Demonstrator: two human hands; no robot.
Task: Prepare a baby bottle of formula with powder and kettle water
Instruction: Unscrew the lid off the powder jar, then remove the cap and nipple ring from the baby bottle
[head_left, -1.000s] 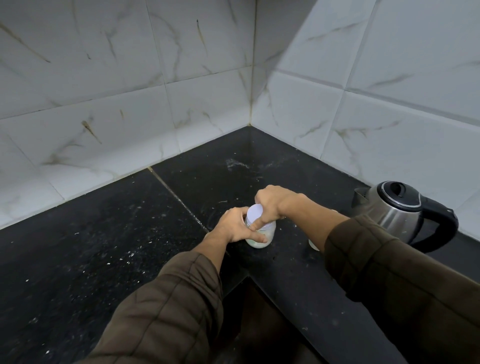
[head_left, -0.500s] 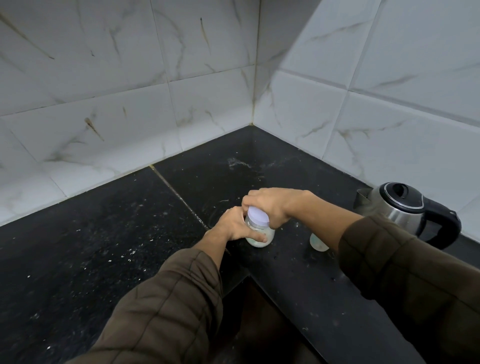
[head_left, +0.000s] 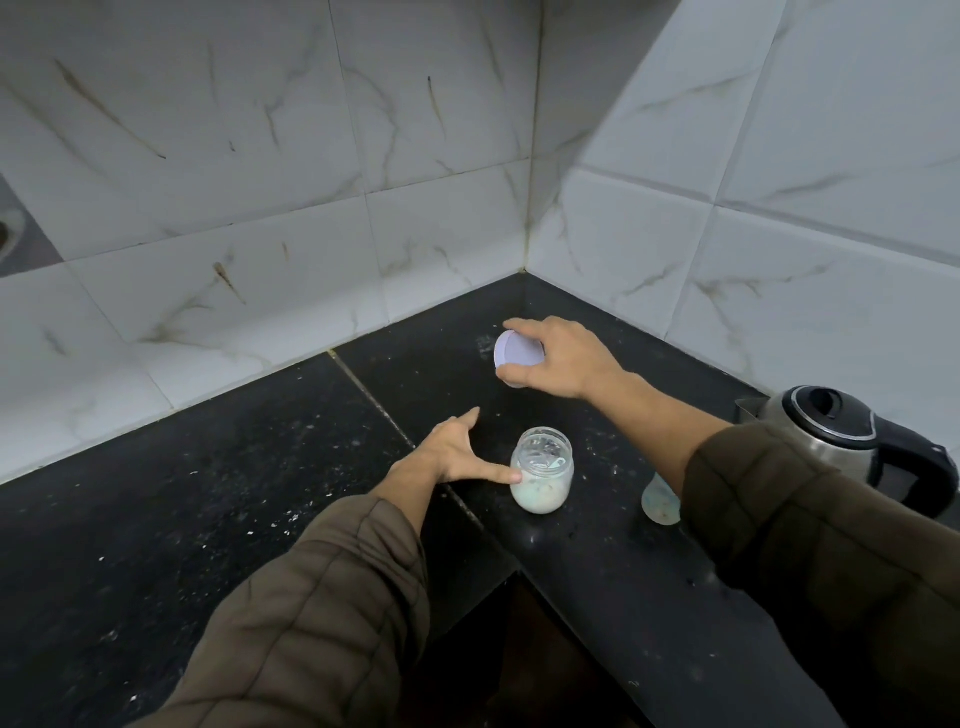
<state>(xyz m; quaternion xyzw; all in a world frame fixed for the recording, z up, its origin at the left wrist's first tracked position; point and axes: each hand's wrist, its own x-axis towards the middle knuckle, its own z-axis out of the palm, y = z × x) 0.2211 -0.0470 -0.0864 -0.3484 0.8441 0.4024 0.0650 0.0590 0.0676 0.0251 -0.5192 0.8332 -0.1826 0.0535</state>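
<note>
Head cam: the powder jar (head_left: 542, 470) is seen standing open on the black counter (head_left: 208, 519), with whitish powder in its lower half. Its lilac lid (head_left: 519, 358) is pinched between thumb and fingers of the right hand (head_left: 563, 358), behind the jar toward the tiled corner. The left hand (head_left: 452, 457) is spread loose, with only the thumb touching the jar's side. The baby bottle (head_left: 660, 501) is half hidden by the right sleeve (head_left: 810, 545), and its print is too small to be read. The kettle (head_left: 831, 436) is parked just beyond it.

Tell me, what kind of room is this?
Most likely a home kitchen corner: a black stone countertop meets marbled white wall tiles, an electric kettle stands on it, and the right hand holds the lid of an open jar of pale powder.
</note>
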